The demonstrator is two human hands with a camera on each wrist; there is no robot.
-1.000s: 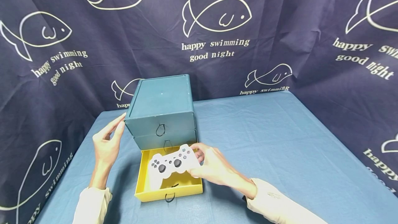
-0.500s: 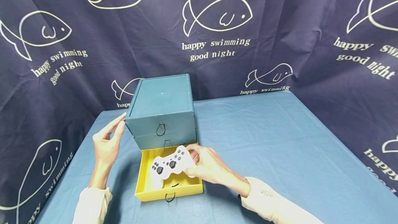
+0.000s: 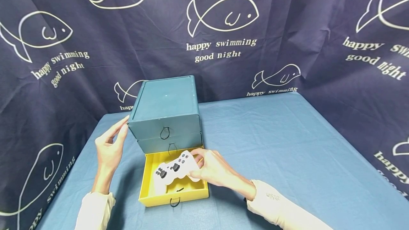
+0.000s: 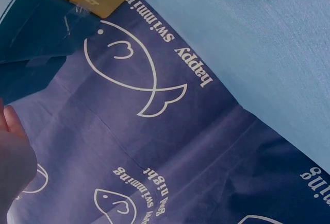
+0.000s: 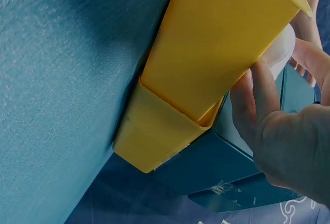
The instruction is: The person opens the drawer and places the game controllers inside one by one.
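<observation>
A white game controller (image 3: 179, 174) slants inside the pulled-out yellow drawer (image 3: 156, 201), its left handle low and its right side higher. My right hand (image 3: 214, 169) grips the controller's right side, thumb in front and fingers behind. In the right wrist view the yellow wall hides most of the controller (image 5: 281, 48); my fingertips are right at the drawer's rim. My left hand (image 3: 109, 149) touches the left front corner of the teal drawer unit (image 3: 166, 99), fingers extended along its side. Only part of that hand (image 4: 15, 165) shows in the left wrist view.
Two teal drawers with black loop handles sit closed above the yellow one. A small black piece (image 3: 180, 190) lies on the yellow drawer's floor. Blue cloth (image 3: 255, 141) covers the table, and a dark fish-print curtain (image 3: 223, 77) rises behind and at both sides.
My right hand has carried the controller slightly left, and its tilt has grown steeper. Most of that movement came in the first half second. The left hand and drawer unit have stayed put.
</observation>
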